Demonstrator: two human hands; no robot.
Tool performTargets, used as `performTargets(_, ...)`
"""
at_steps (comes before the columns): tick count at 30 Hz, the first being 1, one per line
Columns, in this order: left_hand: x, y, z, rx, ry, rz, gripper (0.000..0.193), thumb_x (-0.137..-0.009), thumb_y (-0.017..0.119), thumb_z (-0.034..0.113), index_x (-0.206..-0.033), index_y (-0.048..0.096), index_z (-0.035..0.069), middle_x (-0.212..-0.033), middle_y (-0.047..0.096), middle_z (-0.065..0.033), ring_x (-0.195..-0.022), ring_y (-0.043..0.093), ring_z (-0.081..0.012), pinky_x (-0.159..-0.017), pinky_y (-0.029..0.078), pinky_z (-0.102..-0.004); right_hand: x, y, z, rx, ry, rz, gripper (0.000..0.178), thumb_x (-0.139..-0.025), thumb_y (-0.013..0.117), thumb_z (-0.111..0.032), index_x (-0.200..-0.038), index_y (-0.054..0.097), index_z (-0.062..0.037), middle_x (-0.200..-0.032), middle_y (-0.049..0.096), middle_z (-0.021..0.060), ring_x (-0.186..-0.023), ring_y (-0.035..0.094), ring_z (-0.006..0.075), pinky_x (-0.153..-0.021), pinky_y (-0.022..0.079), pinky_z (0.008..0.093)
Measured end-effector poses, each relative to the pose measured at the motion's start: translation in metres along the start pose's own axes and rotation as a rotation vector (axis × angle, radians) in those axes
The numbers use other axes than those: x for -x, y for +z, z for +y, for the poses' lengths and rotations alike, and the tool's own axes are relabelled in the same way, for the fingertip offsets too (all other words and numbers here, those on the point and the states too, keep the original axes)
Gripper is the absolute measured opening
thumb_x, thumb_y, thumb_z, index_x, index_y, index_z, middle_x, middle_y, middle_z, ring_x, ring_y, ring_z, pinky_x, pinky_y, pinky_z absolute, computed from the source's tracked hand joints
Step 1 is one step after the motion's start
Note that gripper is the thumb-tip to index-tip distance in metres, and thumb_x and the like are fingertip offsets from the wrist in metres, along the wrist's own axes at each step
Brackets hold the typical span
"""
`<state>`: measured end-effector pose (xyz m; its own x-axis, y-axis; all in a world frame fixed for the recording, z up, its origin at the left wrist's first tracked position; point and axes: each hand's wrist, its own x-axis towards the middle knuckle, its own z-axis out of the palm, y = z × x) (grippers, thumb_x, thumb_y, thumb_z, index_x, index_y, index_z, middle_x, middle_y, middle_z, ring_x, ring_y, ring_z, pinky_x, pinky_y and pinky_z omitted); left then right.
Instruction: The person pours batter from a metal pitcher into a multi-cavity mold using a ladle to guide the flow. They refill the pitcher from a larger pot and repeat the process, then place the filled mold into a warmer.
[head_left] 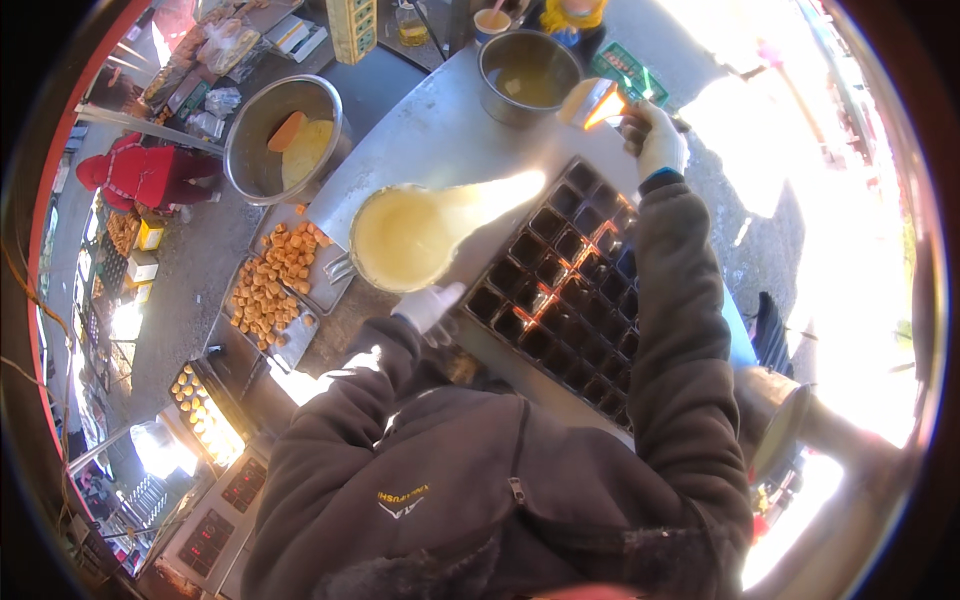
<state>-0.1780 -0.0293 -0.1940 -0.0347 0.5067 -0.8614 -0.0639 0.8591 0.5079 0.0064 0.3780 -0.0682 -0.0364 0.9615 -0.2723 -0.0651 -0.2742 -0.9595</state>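
Observation:
My right hand [660, 145], in a white glove, is closed around a small shiny metal scoop [580, 103], raised beyond the far edge of a dark mold tray [560, 275]. Glare hides part of the scoop. The tray has rows of square black cavities, with bright reflected light across some of them. My left hand [428, 309], also gloved, is close against the near side of a pouring jug [405, 240]; its thumb and fingers are apart. Pale yellow batter fills the jug, whose long spout points right. A metal handle [340, 268] shows at its left.
Beyond the tray stands a steel pot [530, 80]. Farther left, a large steel bowl [285, 140] holds yellow batter and an orange scraper [288, 131]. Small browned cakes [275, 275] lie on trays at left. A person in red [150, 172] bends at far left.

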Motion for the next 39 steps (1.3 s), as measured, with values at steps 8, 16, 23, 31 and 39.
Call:
performTargets(8,-0.017,0.006,-0.009,0.012,-0.006,-0.036,0.074,-0.114,0.056,0.064,-0.147,0.067,-0.001,-0.1,0.084,-0.0208,-0.066,0.08,-0.0279,-0.057,0.062,-0.0374,0.093,-0.088,0.035,-0.006,0.092,0.091,0.032,-0.104,0.078,-0.028,-0.121,0.076,-0.0023,-0.089,0.076,0.0115,-0.067,0.069,0.0199,-0.055,0.053,0.0338)
performTargets(16,-0.033,0.027,-0.011,0.043,-0.013,0.01,0.06,-0.116,0.056,0.058,-0.129,0.074,0.002,-0.094,0.081,-0.0193,-0.066,0.077,-0.0295,-0.053,0.061,-0.041,0.12,-0.16,0.104,-0.095,0.152,0.143,0.03,-0.108,0.076,-0.024,-0.128,0.077,-0.0021,-0.093,0.079,0.0114,-0.067,0.07,0.0163,-0.061,0.056,0.0293)
performTargets(23,-0.045,0.051,-0.017,0.105,0.032,0.038,0.053,-0.117,0.06,0.042,-0.143,0.071,-0.003,-0.121,0.081,-0.0172,-0.099,0.081,-0.0283,-0.079,0.066,-0.038,0.139,-0.276,0.104,-0.141,0.118,0.298,0.03,-0.109,0.074,-0.024,-0.129,0.077,-0.0021,-0.093,0.078,0.0107,-0.07,0.07,0.0154,-0.06,0.054,0.0277)
performTargets(31,-0.039,0.084,-0.015,0.048,0.04,0.087,0.065,-0.113,0.057,0.065,-0.133,0.074,0.005,-0.088,0.08,-0.0193,-0.055,0.075,-0.0316,-0.047,0.059,-0.0418,0.155,-0.413,0.103,-0.159,0.124,0.479,0.026,-0.107,0.076,-0.024,-0.124,0.077,-0.0034,-0.09,0.077,0.0089,-0.065,0.066,0.0135,-0.055,0.05,0.0279)
performTargets(39,-0.03,0.105,-0.005,-0.018,0.04,0.108,0.066,-0.113,0.053,0.068,-0.125,0.079,0.008,-0.086,0.079,-0.0164,-0.054,0.073,-0.0308,-0.048,0.059,-0.0425,0.17,-0.559,0.101,-0.149,-0.003,0.726,0.02,-0.104,0.079,-0.022,-0.114,0.079,-0.0054,-0.085,0.078,0.0071,-0.058,0.065,0.0127,-0.05,0.049,0.028)
